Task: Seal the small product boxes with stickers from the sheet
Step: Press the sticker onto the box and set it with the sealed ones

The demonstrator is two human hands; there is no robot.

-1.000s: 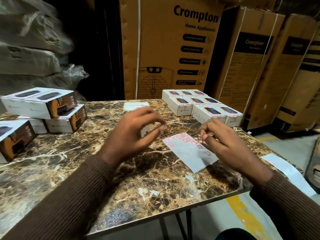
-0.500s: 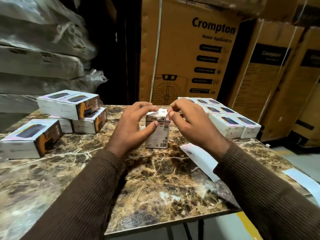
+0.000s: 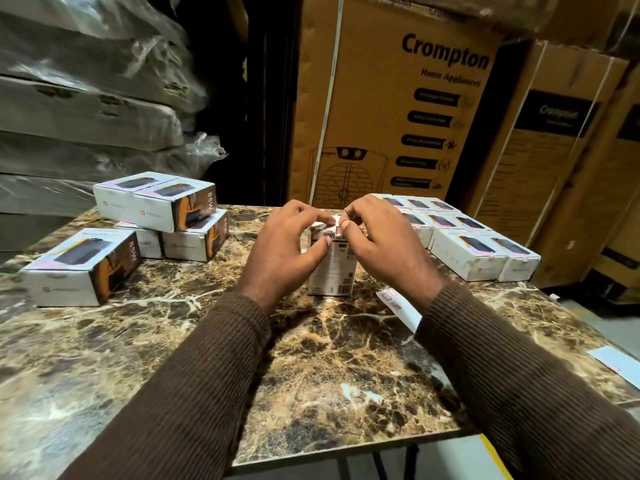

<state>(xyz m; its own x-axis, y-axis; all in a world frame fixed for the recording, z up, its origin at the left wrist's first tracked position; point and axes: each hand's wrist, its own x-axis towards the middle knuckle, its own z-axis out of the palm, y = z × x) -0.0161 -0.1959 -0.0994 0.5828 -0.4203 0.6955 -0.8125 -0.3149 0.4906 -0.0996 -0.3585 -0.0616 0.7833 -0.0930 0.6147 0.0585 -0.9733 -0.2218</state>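
Leftmost, at nine o'clock, five white-and-brown cardboard boxes [image 3: 83,268] lie on the brown marbled tabletop [image 3: 329,358]. Centrally, left hand [image 3: 287,247] grips an upright white cardboard box [image 3: 332,268]; right hand [image 3: 384,244] pinches its top. At three o'clock lies a white sticker sheet [image 3: 398,304].

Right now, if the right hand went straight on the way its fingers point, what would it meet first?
The right hand points left, so it would first meet the left hand's fingertips on the upright box.
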